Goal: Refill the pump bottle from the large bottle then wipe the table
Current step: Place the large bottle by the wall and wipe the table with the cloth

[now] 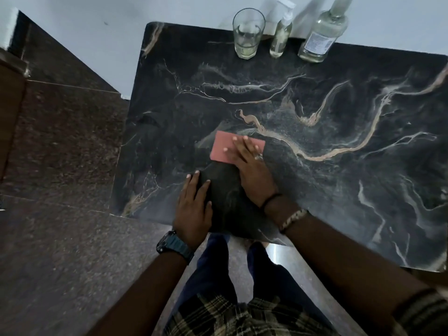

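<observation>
Two hands lie on the table point(339, 146), both with straight fingers and holding nothing in a curl. The right hand point(252, 166) presses flat on a pink cloth point(224, 147), its spread fingers covering the right part of the cloth while the palm sits on the stone just below it; a ring shows on one finger, and a dark band and a braided bracelet circle the wrist. The cloth is a small flat rectangle, dusty pink, lying slightly tilted near the middle of the table's left half. The left hand point(194, 207) rests palm down just beside and below the cloth, not touching it, close to the table's near edge, with a dark watch point(173, 246) on the wrist. The table is black stone with pale tan and white veins running across it. Well apart from the hands, along the far edge, three things stand in a row: a clear glass point(247, 35) with a little pale liquid at the bottom, a slim pump bottle point(281, 37) of clear plastic with a white pump head and pale liquid inside, and to its right a large bottle point(322, 35), clear, with a white label and pale liquid filling much of it.
</observation>
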